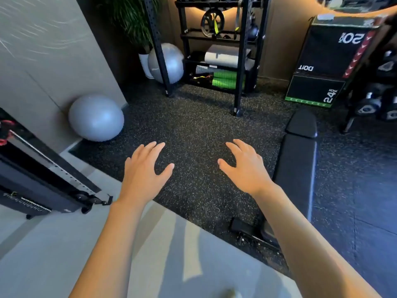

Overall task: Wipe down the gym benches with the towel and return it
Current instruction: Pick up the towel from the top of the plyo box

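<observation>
While both hands hover over the speckled floor, left hand point(143, 171) and right hand point(247, 168) with fingers spread and holding nothing, no towel shows anywhere; the bench point(297, 164) beside them looks untouched, so wiping seemingly remains ahead.

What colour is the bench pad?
Black, on the bench beside the right hand, head view.
</observation>
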